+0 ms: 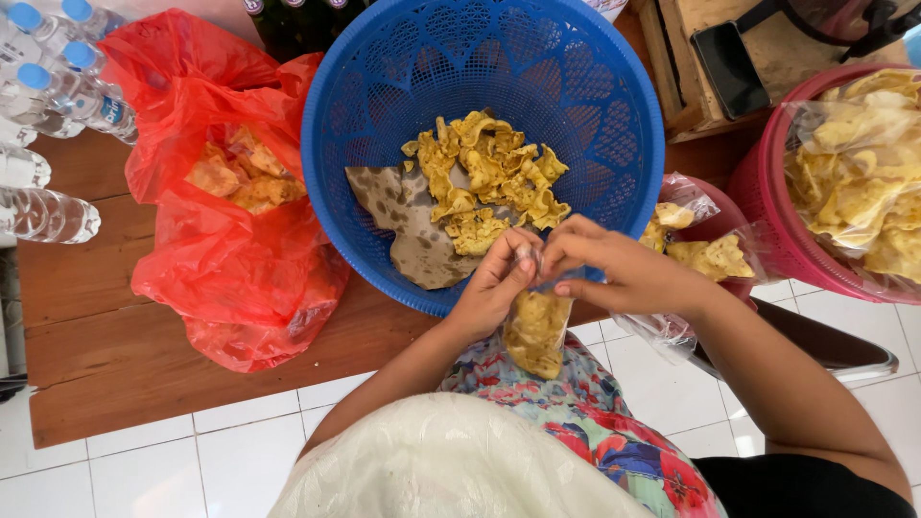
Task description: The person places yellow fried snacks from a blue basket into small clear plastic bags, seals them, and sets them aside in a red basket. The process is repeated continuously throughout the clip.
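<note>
My left hand and my right hand meet over the near rim of a blue plastic basket. Both pinch the top of a small clear plastic bag filled with yellow crackers, which hangs down between them above my lap. Inside the basket lies a heap of loose yellow crackers on a brownish sheet of paper.
A red plastic bag holding more crackers lies left of the basket on the wooden table. Water bottles stand at the far left. To the right are a pink basket lined with bagged crackers and small filled bags.
</note>
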